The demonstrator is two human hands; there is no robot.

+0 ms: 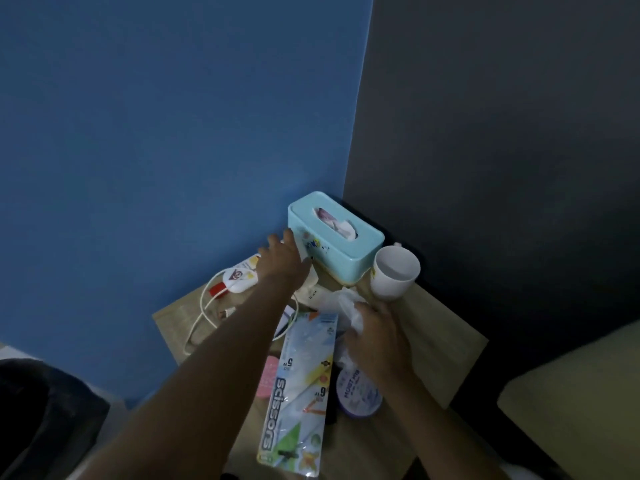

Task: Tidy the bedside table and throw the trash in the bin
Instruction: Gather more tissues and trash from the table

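The wooden bedside table (445, 336) stands in a corner, cluttered. My left hand (282, 259) reaches to the left side of the light blue tissue box (337, 239), fingers stretched out against it; a white bottle (310, 289) lies just under the wrist. My right hand (379, 341) grips a crumpled white tissue (349, 306). Its fingertips reach the base of a white cup (394, 271), which is tilted with its mouth towards me. A long scissors package (299, 393) lies between my forearms.
A white cable (204, 306) and an oval white device with a red tag (239, 278) lie at the table's left. A pink round item (268, 375) and a purple-rimmed tub (360, 393) sit near the package. A dark shape (45, 410) stands lower left, a mattress (571, 393) at right.
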